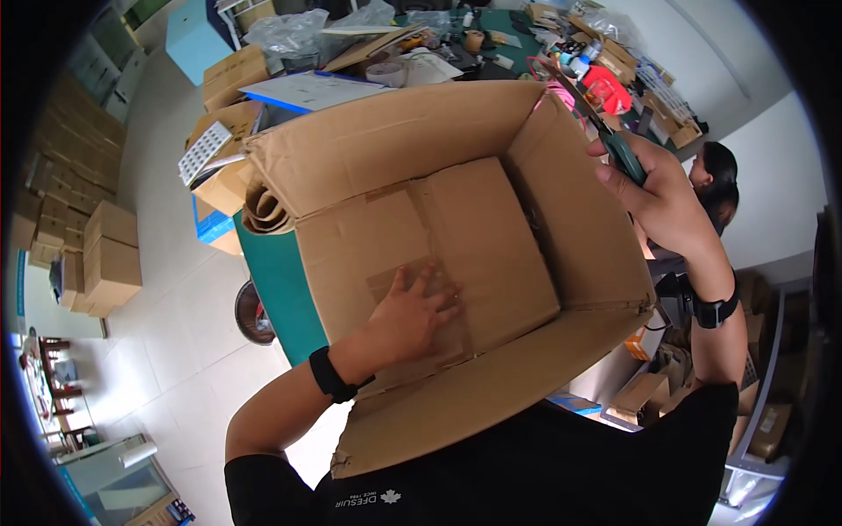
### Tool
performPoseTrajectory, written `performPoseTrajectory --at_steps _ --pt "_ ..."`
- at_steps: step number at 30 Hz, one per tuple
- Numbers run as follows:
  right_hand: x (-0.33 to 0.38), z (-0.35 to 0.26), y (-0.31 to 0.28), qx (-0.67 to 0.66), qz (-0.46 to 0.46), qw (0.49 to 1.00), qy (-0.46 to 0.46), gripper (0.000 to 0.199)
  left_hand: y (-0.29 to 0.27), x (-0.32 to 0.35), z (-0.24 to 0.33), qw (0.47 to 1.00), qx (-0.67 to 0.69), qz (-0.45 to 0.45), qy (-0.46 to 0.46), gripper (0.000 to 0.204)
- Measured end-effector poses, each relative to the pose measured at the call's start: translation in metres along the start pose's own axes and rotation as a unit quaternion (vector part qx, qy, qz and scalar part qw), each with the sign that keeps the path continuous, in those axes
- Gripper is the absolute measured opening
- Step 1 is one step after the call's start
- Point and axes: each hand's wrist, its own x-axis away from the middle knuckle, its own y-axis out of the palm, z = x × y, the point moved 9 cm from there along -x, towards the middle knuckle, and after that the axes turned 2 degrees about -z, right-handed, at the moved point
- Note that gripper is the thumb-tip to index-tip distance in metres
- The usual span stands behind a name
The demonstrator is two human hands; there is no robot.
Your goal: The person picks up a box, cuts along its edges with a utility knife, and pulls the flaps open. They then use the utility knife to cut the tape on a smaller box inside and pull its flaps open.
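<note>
A large open cardboard box (386, 145) sits tilted before me, its flaps raised at the far, right and near sides. Inside it lies a flat cardboard surface (491, 237) with clear tape along it; whether this is an inner box or folded panels, I cannot tell. My left hand (417, 316) presses flat on the taped part, fingers spread. Beyond the right flap, my right hand (658, 188) is wrapped round a dark green utility knife (623, 158), its dark tip pointing up and left. Both wrists wear black bands.
A green table (276, 272) extends under the box, heaped at the back with plastic bags, tools and boxes. Beneath its left edge stands a dark bin (254, 311). Stacked cartons (111, 254) line the left side. Another person (717, 180) is at the right, near a metal shelf (772, 386).
</note>
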Motion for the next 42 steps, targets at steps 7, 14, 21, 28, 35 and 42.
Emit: performPoseTrajectory --at_steps 7,14,21,28,35,42 --pt "0.035 0.056 -0.028 -0.1 0.043 0.984 0.139 0.024 -0.005 -0.034 0.003 0.999 -0.009 -0.02 0.04 0.082" --pt "0.074 0.08 0.001 -0.135 -0.026 0.976 0.171 0.023 -0.022 -0.057 0.011 0.999 -0.015 -0.022 0.03 0.08" --pt "0.102 0.074 0.008 -0.087 -0.01 0.986 0.14 0.04 -0.039 -0.059 0.014 0.999 -0.023 -0.028 0.024 0.078" --pt "0.128 0.067 0.01 -0.048 0.036 0.991 0.119 0.052 -0.093 -0.069 0.012 0.997 -0.041 -0.01 0.06 0.082" --pt "0.138 0.071 0.016 -0.04 0.063 0.989 0.127 0.053 -0.047 -0.139 0.037 0.949 -0.182 -0.217 0.138 0.109" --pt "0.148 0.08 0.018 -0.086 0.098 0.979 0.158 0.051 -0.055 -0.165 0.064 0.935 -0.265 -0.094 0.214 0.112"
